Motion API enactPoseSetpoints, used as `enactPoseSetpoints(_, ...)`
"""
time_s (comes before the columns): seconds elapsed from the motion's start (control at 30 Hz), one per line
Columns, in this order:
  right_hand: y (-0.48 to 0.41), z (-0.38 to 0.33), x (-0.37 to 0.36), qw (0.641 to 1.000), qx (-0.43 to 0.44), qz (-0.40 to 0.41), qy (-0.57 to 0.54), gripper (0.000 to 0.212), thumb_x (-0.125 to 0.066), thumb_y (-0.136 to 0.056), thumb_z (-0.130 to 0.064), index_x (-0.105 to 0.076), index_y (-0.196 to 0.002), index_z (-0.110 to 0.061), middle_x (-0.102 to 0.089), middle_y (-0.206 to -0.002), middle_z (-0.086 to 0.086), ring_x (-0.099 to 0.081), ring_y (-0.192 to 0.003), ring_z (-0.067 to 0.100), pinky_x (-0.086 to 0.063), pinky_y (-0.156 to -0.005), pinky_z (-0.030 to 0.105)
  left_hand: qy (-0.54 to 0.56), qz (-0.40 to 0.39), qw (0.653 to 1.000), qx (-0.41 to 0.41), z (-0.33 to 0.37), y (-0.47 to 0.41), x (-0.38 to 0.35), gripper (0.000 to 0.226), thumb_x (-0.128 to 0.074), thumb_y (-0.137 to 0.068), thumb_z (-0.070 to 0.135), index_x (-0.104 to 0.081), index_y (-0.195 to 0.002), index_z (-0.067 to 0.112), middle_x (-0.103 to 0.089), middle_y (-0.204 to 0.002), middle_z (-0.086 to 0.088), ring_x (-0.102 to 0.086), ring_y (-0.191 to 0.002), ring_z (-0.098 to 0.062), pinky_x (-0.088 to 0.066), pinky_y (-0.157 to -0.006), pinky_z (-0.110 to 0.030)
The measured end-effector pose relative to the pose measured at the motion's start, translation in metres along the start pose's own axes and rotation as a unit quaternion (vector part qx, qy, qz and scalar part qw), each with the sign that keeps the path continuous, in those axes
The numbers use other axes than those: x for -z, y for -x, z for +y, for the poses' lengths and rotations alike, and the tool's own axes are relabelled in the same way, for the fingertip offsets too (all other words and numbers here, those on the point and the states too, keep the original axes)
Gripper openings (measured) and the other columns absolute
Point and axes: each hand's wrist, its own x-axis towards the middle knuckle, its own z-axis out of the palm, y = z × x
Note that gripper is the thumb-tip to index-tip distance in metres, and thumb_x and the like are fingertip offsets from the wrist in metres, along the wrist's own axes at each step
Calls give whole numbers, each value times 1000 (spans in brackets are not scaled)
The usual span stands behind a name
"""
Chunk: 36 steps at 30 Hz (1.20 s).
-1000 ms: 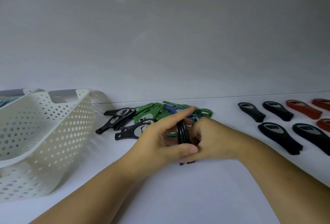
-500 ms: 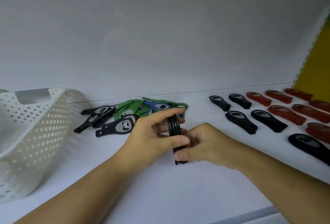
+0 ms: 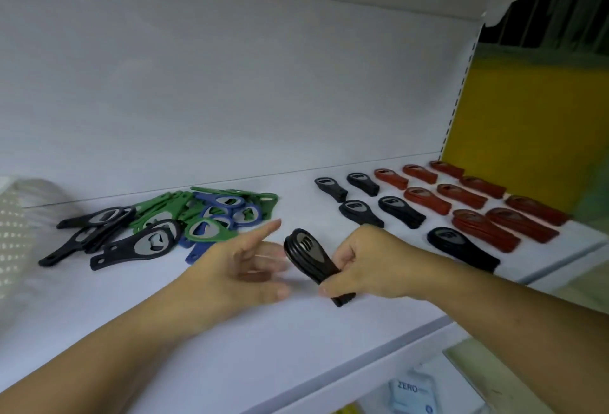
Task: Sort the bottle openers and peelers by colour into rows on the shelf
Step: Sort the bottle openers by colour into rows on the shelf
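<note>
R hand (image 3: 372,263), centre-right of frame: grip clenched round the handle end of a stack of black bottle openers (image 3: 304,250). Several are pressed flat together, heads pointing up-left, tail end poking out below the fingers. Stack sits low over the shelf (image 3: 230,331); can't tell if its lower end touches.

L hand (image 3: 230,273), centre of frame: grip released, holding nothing, fingers spread & blurred, index pointing up-right. It's just beside the stack's head; contact unclear.

Behind L hand, centre-left: unsorted pile (image 3: 211,216) of green, blue & black flat openers, all overlapping.

Right of centre: sorted black openers (image 3: 400,212) in short rows, 5 piles, nearest one just behind the R wrist. Further right: red openers (image 3: 461,196), stacks in rows running to the shelf's end by a yellow panel (image 3: 514,136).

Far left edge: white perforated basket (image 3: 13,225), blurred. Bottom right, on the level below: pack marked "ZERO" (image 3: 412,392).
</note>
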Motion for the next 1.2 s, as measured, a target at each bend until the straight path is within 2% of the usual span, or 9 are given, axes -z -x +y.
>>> enactPoseSetpoints(0.13, 17, 22, 41, 987, -112, 32, 108, 59, -81, -67, -27, -27, -45, -18, -20, -39, -8, -20, -37, 11, -16, -44, 23, -24, -6, 999, 24, -7, -2, 2, 70, -91, -27, 54, -76, -91, 31, -73, -99, -2, -68, -96, -14, -50, -79, -14)
enactPoseSetpoints(0.33, 19, 33, 76, 946, -237, 16, 220, 48, -78, -66, -27, -35, -50, -14, -31, -42, 0, -26, -36, 15, -21, -42, 18, -41, -6, 999, 30, -9, -3, 4, 74, -86, -27, 66, -75, -91, 30, -74, -97, -2, -68, -94, -12, -51, -79, -15)
enactPoseSetpoints(0.43, 11, 32, 80, 937, -242, 12, 250, 44, -78, -69, -28, -39, -54, -13, -34, -45, 1, -29, -37, 15, -24, -41, 18, -61, -14, 997, 44, -6, -1, 4, 68, -87, -33, 62, -74, -93, 31, -73, -99, 0, -68, -96, -11, -51, -82, -17)
enactPoseSetpoints(0.57, 9, 30, 82, 913, -239, 5, 331, 49, -76, -71, -46, -41, -56, -15, -35, -47, -3, -31, -39, 11, -25, -42, 21, -87, -3, 995, 59, 2, 3, 2, 18, -79, -74, 15, -76, -90, 23, -74, -98, 1, -68, -97, -12, -51, -86, -20)
enactPoseSetpoints(0.73, 1, 23, 65, 821, -97, 198, 527, 57, -48, -83, -63, -35, -48, -21, -31, -43, -6, -30, -40, 10, -27, -45, 24, -154, 42, 986, 51, 7, 3, 11, 13, -72, -78, 24, -74, -86, 34, -74, -94, -2, -68, -95, -21, -53, -92, -36)
enactPoseSetpoints(0.9, -29, 2, 8, 885, 2, 172, 433, 43, -43, -88, -57, -70, -79, -24, -67, -72, -7, -63, -66, 7, -50, -60, 23, -235, 135, 961, 48, 8, 0, 35, 13, -69, -84, 16, -73, -87, 28, -73, -85, 4, -68, -77, -13, -55, -70, -25)
enactPoseSetpoints(1.03, -66, -31, -40, 950, 65, 136, 275, 37, -52, -88, -46, -65, -75, -13, -67, -75, 1, -62, -74, 16, -48, -63, 25, -205, 321, 924, 39, 12, -3, 64, 22, -65, -85, 9, -68, -73, 27, -69, -72, 4, -59, -57, -1, -48, -58, -15)
enactPoseSetpoints(1.13, -102, -64, -68, 978, 117, 140, 105, 43, -59, -86, -33, -45, -54, -10, -45, -50, 5, -44, -50, 22, -34, -49, 29, -199, 449, 870, 41, 15, 1, 85, 16, -63, -84, 11, -68, -75, 23, -69, -75, 7, -62, -68, -6, -46, -63, -16)
enactPoseSetpoints(1.2, -121, -83, -84, 973, 147, 164, 64, 45, -58, -86, -26, -32, -50, -12, -32, -38, -1, -30, -45, 15, -23, -47, 27, -291, 455, 837, 91, 14, 5, 97, 12, -63, -83, 15, -68, -90, 23, -71, -92, 8, -64, -84, -9, -44, -68, -16)
